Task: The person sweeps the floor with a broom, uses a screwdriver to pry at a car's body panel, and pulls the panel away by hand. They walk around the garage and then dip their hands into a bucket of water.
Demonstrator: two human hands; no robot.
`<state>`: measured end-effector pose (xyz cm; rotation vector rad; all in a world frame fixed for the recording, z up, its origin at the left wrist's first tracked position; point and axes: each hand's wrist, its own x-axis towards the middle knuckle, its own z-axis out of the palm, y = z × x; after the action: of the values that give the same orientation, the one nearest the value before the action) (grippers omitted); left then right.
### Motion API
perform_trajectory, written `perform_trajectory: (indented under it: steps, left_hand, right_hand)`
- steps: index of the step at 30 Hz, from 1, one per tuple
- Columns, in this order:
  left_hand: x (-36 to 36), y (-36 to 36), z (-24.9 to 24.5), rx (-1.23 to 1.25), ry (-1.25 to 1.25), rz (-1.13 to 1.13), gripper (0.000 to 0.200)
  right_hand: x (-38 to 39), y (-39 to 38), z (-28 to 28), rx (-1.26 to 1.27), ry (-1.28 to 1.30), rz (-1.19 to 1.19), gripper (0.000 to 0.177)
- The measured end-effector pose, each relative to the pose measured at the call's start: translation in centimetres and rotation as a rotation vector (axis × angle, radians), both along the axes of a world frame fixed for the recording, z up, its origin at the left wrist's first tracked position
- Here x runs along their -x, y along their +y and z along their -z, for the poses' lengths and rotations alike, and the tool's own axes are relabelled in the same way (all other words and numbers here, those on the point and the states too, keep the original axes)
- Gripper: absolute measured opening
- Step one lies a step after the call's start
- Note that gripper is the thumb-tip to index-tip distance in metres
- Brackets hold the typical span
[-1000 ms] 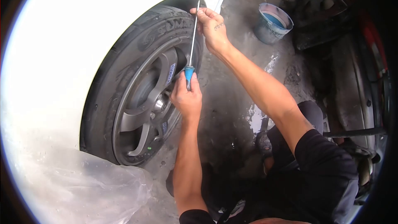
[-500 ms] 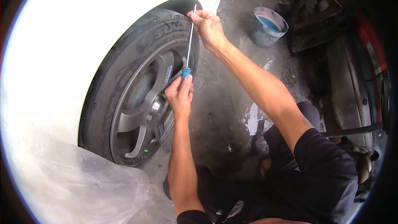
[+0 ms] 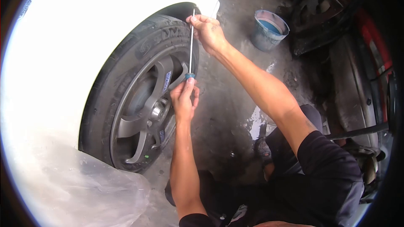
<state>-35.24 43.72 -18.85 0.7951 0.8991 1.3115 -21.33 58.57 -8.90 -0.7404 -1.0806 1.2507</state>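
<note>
A long screwdriver [image 3: 190, 76] with a blue handle and a thin metal shaft stands nearly upright in front of the wheel's right edge. My left hand [image 3: 183, 101] is closed around its handle, thumb on top. Higher up, my right hand [image 3: 209, 33] pinches the shaft close to the tip, which points into the gap under the wheel arch. Behind both hands is the black tyre [image 3: 99, 113] with a grey spoked rim [image 3: 132, 128]. The white car body [image 3: 84, 38] curves over the tyre. What the tip touches, if anything, I cannot make out.
Clear plastic sheeting [image 3: 97, 189] hangs at the lower left beside the tyre. On the wet concrete floor [image 3: 227, 117] stands a bucket [image 3: 269, 31] with blue inside. Dark parts and a red-edged panel [image 3: 374, 46] line the right side.
The view has shifted slightly, so the wheel sits a little lower. My left fingers cover more of the handle, and my right hand stays at the shaft near the tip.
</note>
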Motion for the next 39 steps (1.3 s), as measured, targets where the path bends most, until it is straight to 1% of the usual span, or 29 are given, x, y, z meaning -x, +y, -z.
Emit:
perform_trajectory:
  steps: [1, 2, 4, 5, 8, 9, 11, 12, 14, 15, 16, 18, 19, 20, 22, 23, 25, 26, 28, 29, 31, 32, 34, 35, 37, 39]
  left_hand:
    - [0.2, 0.1, 0.2, -0.058, 0.096, -0.077, 0.029]
    - [0.0, 0.3, 0.5, -0.054, 0.097, -0.081, 0.029]
    - [-0.8, 0.0, 0.5, -0.310, 0.485, -0.355, 0.030]
    - [-1.1, -0.2, 0.5, -0.382, 0.577, -0.452, 0.029]
    - [-0.6, 0.4, 1.4, -0.383, 0.535, -0.395, 0.029]
    - [0.1, 0.3, 0.9, -0.382, 0.531, -0.398, 0.029]
    - [2.0, 0.1, -0.5, -0.004, -0.157, 0.104, 0.033]
    - [2.5, 0.1, -0.3, -0.008, -0.154, 0.103, 0.033]
    - [2.8, 0.4, 0.8, 0.096, -0.597, 0.381, 0.038]
    - [2.3, 0.6, 0.8, 0.054, -0.427, 0.322, 0.041]
    - [1.8, 0.5, 0.9, 0.053, -0.432, 0.322, 0.041]
    - [1.1, 0.0, 0.7, -0.012, -0.197, 0.105, 0.040]
    - [0.9, -0.2, 0.0, -0.019, -0.145, 0.021, 0.036]
    - [0.9, -0.3, 0.1, -0.012, -0.145, 0.014, 0.036]
    - [1.0, -0.2, -0.1, -0.099, -0.009, -0.095, 0.029]
    - [0.8, -0.4, -0.1, -0.099, -0.008, -0.096, 0.029]
    - [0.2, -0.9, -0.7, -0.144, 0.152, -0.164, 0.028]
    - [0.1, -0.9, -0.2, -0.147, 0.148, -0.161, 0.028]
    - [0.1, -0.4, 0.5, -0.276, 0.436, -0.286, 0.027]
    - [-0.1, -0.3, 0.7, -0.285, 0.435, -0.279, 0.027]
    - [-0.5, -0.7, -0.1, -0.354, 0.582, -0.428, 0.025]
    - [-0.7, -0.8, -0.2, -0.364, 0.584, -0.418, 0.025]
    - [-1.3, -0.6, -0.2, -0.435, 0.657, -0.536, 0.023]
    - [-1.3, -0.8, -0.1, -0.443, 0.657, -0.529, 0.023]
    - [-1.3, -0.9, -0.1, -0.396, 0.758, -0.481, 0.027]
    - [-1.2, -0.6, 0.3, -0.433, 0.772, -0.515, 0.026]
  right_hand:
    - [-0.1, 0.0, 0.2, 0.008, 0.000, 0.000, 0.016]
    - [-0.1, 0.2, 0.2, -0.005, 0.002, 0.000, 0.016]
    - [0.3, 0.1, 0.4, -0.012, 0.011, -0.008, 0.016]
    - [0.3, 0.1, 0.3, -0.009, 0.014, -0.013, 0.017]
    - [0.1, 0.1, 0.0, 0.001, 0.046, -0.013, 0.019]
    - [0.0, 0.3, 0.2, 0.016, 0.049, -0.036, 0.018]
    - [-0.1, 0.4, 0.3, 0.030, 0.057, -0.062, 0.018]
    - [-0.1, 0.4, 0.1, 0.034, 0.057, -0.071, 0.018]
    - [-0.1, 0.4, 0.1, 0.036, 0.056, -0.079, 0.018]
    - [0.1, 0.4, 0.0, 0.037, 0.068, -0.056, 0.019]
    - [0.1, 0.3, 0.0, 0.040, 0.076, -0.035, 0.020]
    - [0.1, 0.3, -0.1, 0.037, 0.068, -0.040, 0.020]
    - [0.2, 0.3, -0.1, 0.033, 0.069, -0.041, 0.020]
    - [0.3, 0.1, 0.0, 0.041, 0.070, -0.047, 0.020]
    - [0.3, 0.2, 0.0, 0.020, 0.070, -0.041, 0.020]
    - [0.3, 0.1, 0.0, 0.020, 0.075, -0.043, 0.020]
    - [0.3, 0.3, 0.1, 0.025, 0.065, -0.038, 0.020]
    - [0.3, 0.3, 0.1, 0.032, 0.056, -0.032, 0.020]
    - [0.3, 0.4, 0.2, 0.022, 0.066, -0.041, 0.020]
    - [0.2, 0.4, 0.3, 0.018, 0.081, -0.055, 0.020]
    - [0.4, 0.3, 0.2, 0.015, 0.078, -0.029, 0.020]
    - [0.5, 0.3, 0.2, 0.018, 0.071, -0.010, 0.020]
    - [0.4, 0.4, 0.3, 0.009, 0.087, -0.001, 0.021]
    - [0.4, 0.4, 0.5, 0.012, 0.083, -0.008, 0.021]
    - [0.3, 0.3, 0.3, 0.032, 0.085, -0.022, 0.020]
    - [0.2, 0.3, 0.2, 0.028, 0.069, -0.027, 0.020]
